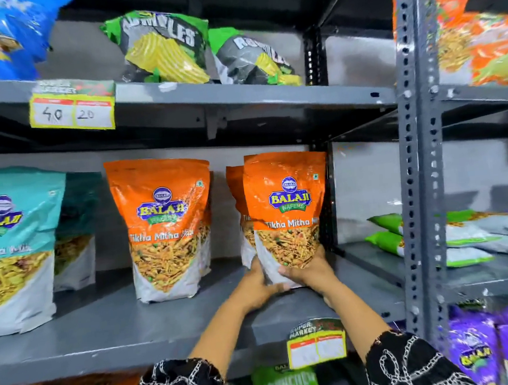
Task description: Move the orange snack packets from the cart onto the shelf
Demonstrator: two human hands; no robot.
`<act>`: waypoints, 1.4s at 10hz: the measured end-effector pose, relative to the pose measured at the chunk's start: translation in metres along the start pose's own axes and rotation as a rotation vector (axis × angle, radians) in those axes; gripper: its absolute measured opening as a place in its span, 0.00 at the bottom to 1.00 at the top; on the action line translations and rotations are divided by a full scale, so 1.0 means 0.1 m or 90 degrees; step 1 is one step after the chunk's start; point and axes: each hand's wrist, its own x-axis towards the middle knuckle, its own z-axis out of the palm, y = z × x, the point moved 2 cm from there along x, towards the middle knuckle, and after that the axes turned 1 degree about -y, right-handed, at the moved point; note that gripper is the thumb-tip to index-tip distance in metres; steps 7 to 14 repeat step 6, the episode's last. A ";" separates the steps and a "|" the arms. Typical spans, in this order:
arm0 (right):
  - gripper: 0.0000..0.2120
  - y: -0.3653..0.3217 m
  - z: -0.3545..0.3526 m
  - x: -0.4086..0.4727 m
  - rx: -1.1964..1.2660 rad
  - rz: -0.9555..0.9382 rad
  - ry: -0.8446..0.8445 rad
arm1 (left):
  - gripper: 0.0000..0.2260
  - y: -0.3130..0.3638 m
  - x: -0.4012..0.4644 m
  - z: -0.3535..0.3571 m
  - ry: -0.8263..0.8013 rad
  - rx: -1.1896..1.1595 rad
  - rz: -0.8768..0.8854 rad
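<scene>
Balaji Wafers "Tikha Mitha" orange packet (288,214) upright on the shelf (165,316); left hand (259,287) and right hand (310,270) fingers wrapped around its base.

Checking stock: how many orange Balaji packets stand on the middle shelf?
3 visible: one packet standing left, one held by both hands, one behind it. More may be hidden behind them.

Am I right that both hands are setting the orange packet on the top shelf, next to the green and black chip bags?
Not quite: the head view shows both hands, left hand and right hand, setting the orange packet on the middle shelf, beside another orange packet. The green and black chip bags sit one shelf higher.
</scene>
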 end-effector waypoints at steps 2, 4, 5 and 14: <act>0.61 0.01 0.19 0.05 -0.109 0.012 -0.006 | 0.43 -0.10 0.09 -0.02 0.033 0.074 -0.076; 0.63 -0.01 0.22 0.08 -0.227 0.051 0.013 | 0.41 -0.05 0.01 -0.05 0.037 0.067 -0.129; 0.63 -0.03 0.23 0.04 -0.252 0.057 0.003 | 0.41 -0.01 0.00 -0.06 0.035 0.077 -0.145; 0.65 -0.07 0.21 0.00 -0.257 0.056 -0.030 | 0.40 0.02 -0.15 -0.09 0.055 0.124 -0.139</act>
